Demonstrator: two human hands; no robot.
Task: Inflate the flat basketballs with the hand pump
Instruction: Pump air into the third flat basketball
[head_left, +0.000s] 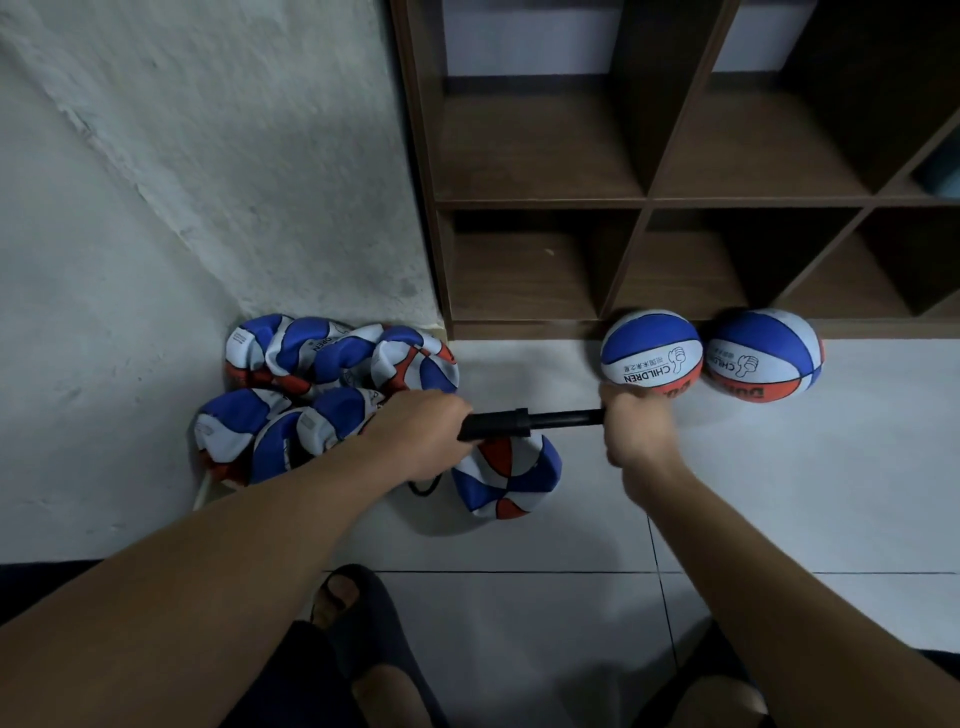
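Pale tiled floor (545, 545), brown shelf unit (649, 202) behind. I see my left hand (421, 436) wrapped round the pump (519, 423) barrel, right hand (631, 428) gripping its handle, rod drawn out. Flat ball (506, 480) lies just under the pump; its hose connection is hidden. I judge pumping under way; next, push the handle in. Two round balls (652, 353) sit by the shelf; flat pile (322, 384) waits in the corner.

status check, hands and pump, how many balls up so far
Left hand grips pump barrel, right hand grips its handle end. Flat ball under pump. Two inflated balls at shelf; deflated pile remains. Nothing blocking.
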